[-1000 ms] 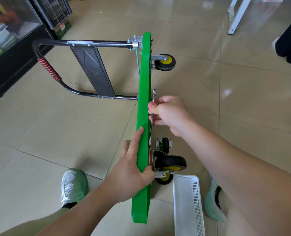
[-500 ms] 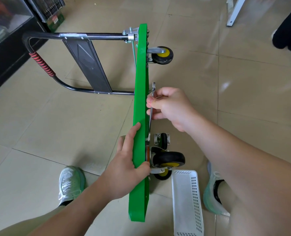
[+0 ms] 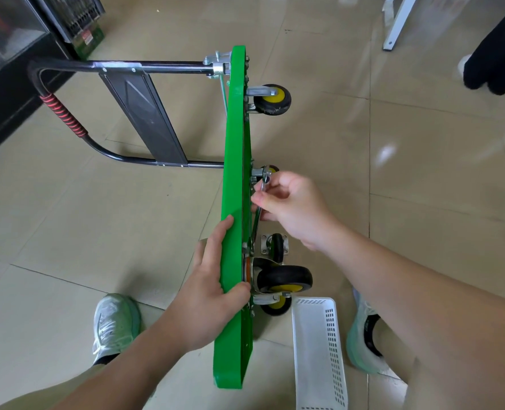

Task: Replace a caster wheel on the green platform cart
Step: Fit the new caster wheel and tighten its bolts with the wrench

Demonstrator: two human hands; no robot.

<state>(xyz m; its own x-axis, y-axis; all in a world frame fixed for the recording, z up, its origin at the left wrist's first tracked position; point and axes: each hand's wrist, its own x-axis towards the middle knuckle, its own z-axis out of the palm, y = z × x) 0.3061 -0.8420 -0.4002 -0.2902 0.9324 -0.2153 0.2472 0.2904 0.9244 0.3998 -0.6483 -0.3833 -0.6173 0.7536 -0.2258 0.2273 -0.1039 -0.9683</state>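
Tiles cover the floor (image 3: 393, 173), and the green platform cart (image 3: 233, 179) stands on its side on them. Its flat top faces left and its wheels stick out to the right. The black handle (image 3: 61, 113) with a red grip lies folded out flat on the floor to the left.

The left hand (image 3: 206, 303) holds the cart's top edge near the close end. Its fingers lie flat on the left face and its thumb hooks over to the wheel side. The right hand (image 3: 292, 208) has its fingers curled round a thin metal wrench (image 3: 257, 223). The wrench lies along the underside of the cart. Its low end reaches down to the plate of a big black and yellow caster wheel (image 3: 283, 279), just by the left thumb.

A loose caster (image 3: 276, 247) lies on the floor just past that wheel. Another wheel (image 3: 273, 99) sits near the cart's far end. A white basket (image 3: 319, 350) with holes sits on the floor by the cart's near corner, between two pale shoes (image 3: 113, 321).
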